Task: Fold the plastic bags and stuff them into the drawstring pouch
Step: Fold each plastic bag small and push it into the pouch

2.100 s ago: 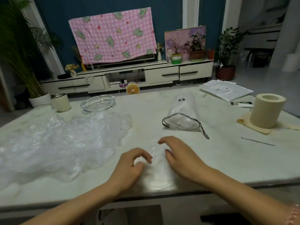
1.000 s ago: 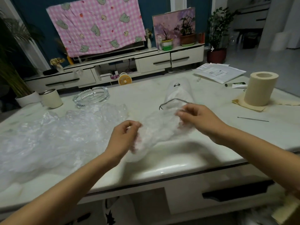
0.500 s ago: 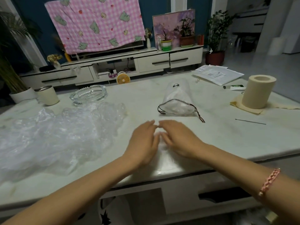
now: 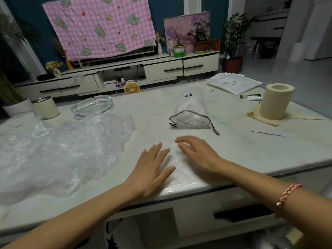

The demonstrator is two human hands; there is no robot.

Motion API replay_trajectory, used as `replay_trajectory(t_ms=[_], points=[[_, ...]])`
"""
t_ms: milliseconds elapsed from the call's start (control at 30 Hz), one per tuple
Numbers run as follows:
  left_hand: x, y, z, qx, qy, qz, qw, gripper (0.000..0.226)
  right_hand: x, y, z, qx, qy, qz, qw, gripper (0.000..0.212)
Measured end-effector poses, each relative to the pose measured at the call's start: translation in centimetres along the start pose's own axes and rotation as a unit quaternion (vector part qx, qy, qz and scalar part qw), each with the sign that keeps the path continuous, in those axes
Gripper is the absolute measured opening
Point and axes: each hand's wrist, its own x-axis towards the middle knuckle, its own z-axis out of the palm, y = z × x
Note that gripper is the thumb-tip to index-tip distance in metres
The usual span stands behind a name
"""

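Left hand [image 4: 150,170] lies flat, fingers spread, on a clear plastic bag [image 4: 177,170] at the table's [image 4: 251,155] near edge. Right hand [image 4: 196,153] sits just right of it, fingers loosely extended over the same bag, slightly blurred, likely touching it. Drawstring pouch [image 4: 191,112] lies farther back, mouth facing near, already part stuffed. Crumpled pile of bags [image 4: 59,151] spreads at left, glass ashtray [image 4: 92,106] beyond it.

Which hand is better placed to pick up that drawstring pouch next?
Probably the right hand: the drawstring pouch lies just beyond it, while the left hand rests flat on the plastic bag, farther from the pouch.
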Motion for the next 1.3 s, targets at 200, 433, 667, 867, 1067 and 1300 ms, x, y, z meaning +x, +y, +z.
replay_trajectory(t_ms=[200,433,667,867,1067,1300], points=[[-2.2,-1.2,-0.2,-0.020,0.075,0.150,0.986,0.046,-3.6,-1.2,-2.6,-0.149,-0.200,-0.099,0.963,0.036],[-2.6,-1.4,-0.5,-0.067,0.054,0.122,0.989,0.064,-3.3,0.1,-0.6,-0.207,-0.106,-0.151,0.961,0.018],[-0.7,-1.1,-0.1,-0.236,0.162,-0.044,0.957,0.019,0.3,-0.1,-1.9,0.126,-0.069,0.090,0.986,0.024],[3.0,-2.0,-0.9,-0.248,0.157,-0.190,0.937,0.043,1.5,1.5,-2.4,0.018,-0.084,0.100,0.991,0.035],[5.2,-2.1,-0.8,-0.087,0.155,-0.250,0.952,0.027,3.5,2.1,-0.3,-0.093,0.025,0.192,0.977,0.043],[5.2,-1.9,-0.2,0.144,0.112,-0.255,0.950,0.044,2.9,2.6,0.6,-0.264,0.054,0.158,0.950,0.030]])
